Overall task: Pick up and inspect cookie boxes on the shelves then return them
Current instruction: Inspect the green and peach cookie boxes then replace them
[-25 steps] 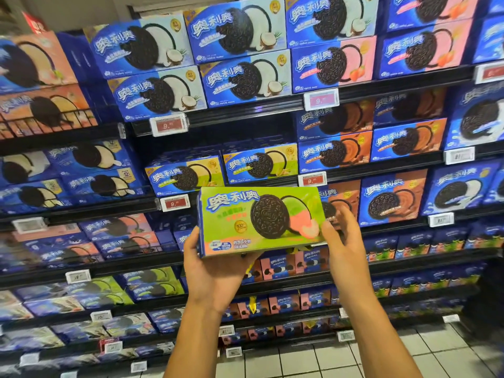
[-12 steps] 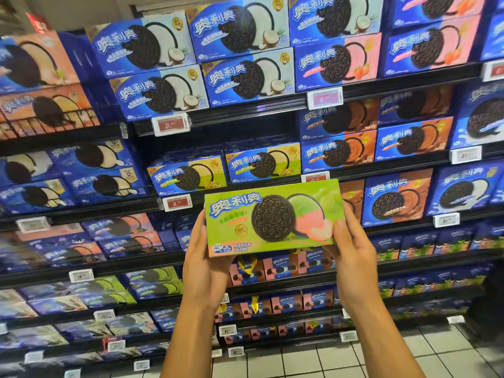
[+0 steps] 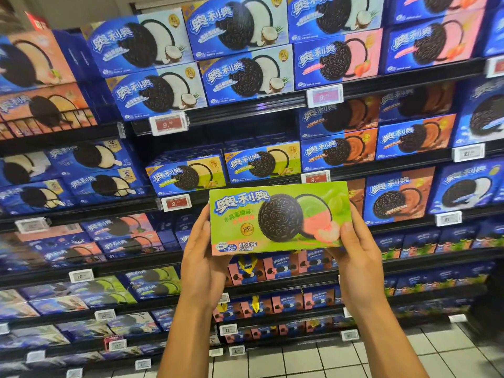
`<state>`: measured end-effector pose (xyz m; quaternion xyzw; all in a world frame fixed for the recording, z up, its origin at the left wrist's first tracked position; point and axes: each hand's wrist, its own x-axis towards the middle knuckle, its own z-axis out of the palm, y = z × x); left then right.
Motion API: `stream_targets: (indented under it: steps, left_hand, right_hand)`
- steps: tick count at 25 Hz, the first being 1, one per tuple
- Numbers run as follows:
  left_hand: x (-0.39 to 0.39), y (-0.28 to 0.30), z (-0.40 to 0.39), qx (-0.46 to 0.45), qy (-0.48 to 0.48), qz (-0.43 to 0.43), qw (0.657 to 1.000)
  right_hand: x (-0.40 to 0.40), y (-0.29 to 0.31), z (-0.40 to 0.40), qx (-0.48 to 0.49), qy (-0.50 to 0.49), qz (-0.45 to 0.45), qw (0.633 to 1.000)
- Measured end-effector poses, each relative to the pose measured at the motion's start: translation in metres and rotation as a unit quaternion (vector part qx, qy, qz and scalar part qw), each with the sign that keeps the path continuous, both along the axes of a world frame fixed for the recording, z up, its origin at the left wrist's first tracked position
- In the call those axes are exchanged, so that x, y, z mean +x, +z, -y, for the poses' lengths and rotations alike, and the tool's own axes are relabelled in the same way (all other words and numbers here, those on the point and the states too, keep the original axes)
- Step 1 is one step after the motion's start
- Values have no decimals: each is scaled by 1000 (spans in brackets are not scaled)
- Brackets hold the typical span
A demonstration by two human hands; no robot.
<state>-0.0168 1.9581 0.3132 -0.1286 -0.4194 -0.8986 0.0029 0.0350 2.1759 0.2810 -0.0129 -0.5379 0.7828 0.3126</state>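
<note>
Raised and squared up since a second ago, the green cookie box (image 3: pixel 278 218) sits at frame centre, long axis level, front face toward the camera. Left hand (image 3: pixel 203 257) clasps its left end, right hand (image 3: pixel 354 257) its right (equally near). Its shelf (image 3: pixel 245 106) slot is hidden; lower rows blur.

We hold the green cookie box (image 3: pixel 278 218) face toward us, nearly level and clear of the shelves (image 3: pixel 245 107), its front showing a dark sandwich cookie with green-and-pink cream
</note>
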Motion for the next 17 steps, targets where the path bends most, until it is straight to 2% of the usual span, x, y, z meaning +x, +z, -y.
stream_targets:
  steps: [7, 10, 13, 17]
  left_hand:
    - [-2, 2, -1, -30, 4, 6, 1000]
    - [-2, 7, 2, -50, -20, 15, 998]
    - [-1, 12, 5, -99, -50, 41, 993]
    - [-3, 16, 2, -177, -54, 55, 981]
  right_hand:
    - [2, 5, -9, -31, 16, 9, 999]
    - [4, 11, -18, -64, 65, 0, 996]
    - [8, 18, -25, -81, 103, -11, 991]
    - [8, 23, -26, -97, 84, 15, 992]
